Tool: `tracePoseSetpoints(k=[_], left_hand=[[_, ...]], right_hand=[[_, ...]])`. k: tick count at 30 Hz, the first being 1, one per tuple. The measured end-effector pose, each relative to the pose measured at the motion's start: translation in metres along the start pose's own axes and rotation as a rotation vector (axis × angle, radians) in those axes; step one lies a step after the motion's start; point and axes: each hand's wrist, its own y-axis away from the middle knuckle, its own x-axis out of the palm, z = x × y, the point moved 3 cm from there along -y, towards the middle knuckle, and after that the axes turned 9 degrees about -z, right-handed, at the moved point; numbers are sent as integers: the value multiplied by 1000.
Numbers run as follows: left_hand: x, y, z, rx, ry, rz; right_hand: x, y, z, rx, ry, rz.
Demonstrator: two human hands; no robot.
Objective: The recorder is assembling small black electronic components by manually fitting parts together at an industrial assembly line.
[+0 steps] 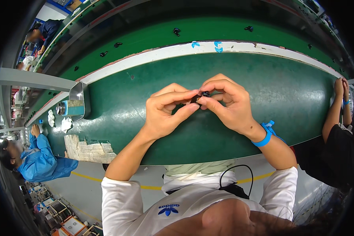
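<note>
Above the middle of the green worktable (188, 147), my two hands meet at the fingertips. Between them is a small glossy black part (205, 94), mostly covered by the fingers; its exact kind cannot be made out. My left hand (165, 105) is closed in a pinch on its left side. My right hand (231, 101) pinches it from the right, thumb and index finger pressed together. A blue wrist strap (263, 137) circles my right wrist.
Beyond a white ledge (145, 57), several small black parts (177, 31) lie along a green belt (212, 29). A metal bin (82, 98), crumpled tissues (66, 124) and worn tape (86, 149) are at left. One person (47, 157) sits left, another (330, 153) right.
</note>
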Motion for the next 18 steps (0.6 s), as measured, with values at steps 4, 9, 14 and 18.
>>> tracePoseSetpoints(k=[4, 9, 14, 18], left_hand=[[-3, 2, 1, -11, -16, -10], [-5, 3, 2, -69, -67, -171], [-7, 2, -2, 60, -202, -165], [-7, 2, -1, 112, -236, -154]], right_hand=[[-1, 1, 2, -13, 3, 10], [4, 1, 7, 106, -152, -14], [-4, 0, -12, 522, -239, 78], [2, 3, -15, 644, -380, 141]])
